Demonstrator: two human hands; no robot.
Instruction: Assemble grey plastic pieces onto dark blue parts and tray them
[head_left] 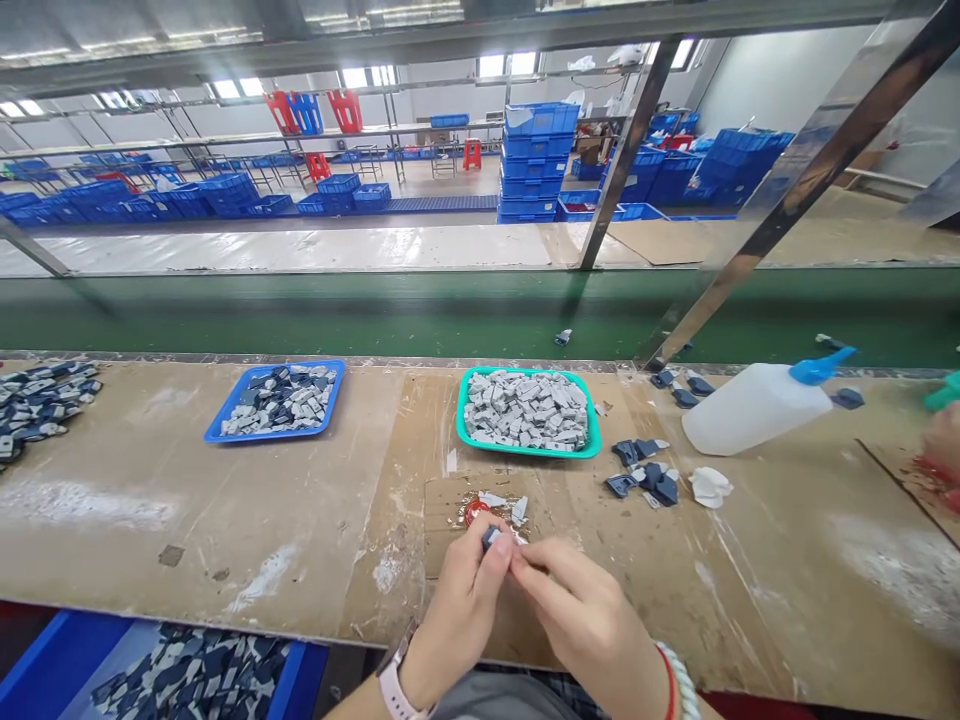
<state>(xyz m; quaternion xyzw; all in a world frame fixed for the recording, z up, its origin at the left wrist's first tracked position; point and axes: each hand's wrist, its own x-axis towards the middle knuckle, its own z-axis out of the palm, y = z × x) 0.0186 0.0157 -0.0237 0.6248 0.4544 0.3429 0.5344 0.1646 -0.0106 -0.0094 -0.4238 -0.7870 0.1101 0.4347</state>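
My left hand (466,590) is closed around a small dark blue and grey plastic part (490,537), pinched between thumb and forefinger. My right hand (577,605) meets it from the right with its fingers pressed together; whatever lies in their tips is hidden. Just beyond my fingers, a red round thing (475,512) and a few loose light grey pieces (519,511) lie on a stained cardboard sheet (442,497). Farther back stands a green tray (459,420) heaped with light grey pieces (525,408).
A blue tray (212,436) of mixed parts sits left, with a pile of parts (45,400) beyond. Right are loose dark parts (660,484), crumpled white tissue (709,487) and a tilted white bottle (757,408). A green belt (337,315) runs behind; another person's hand (943,445) shows at right.
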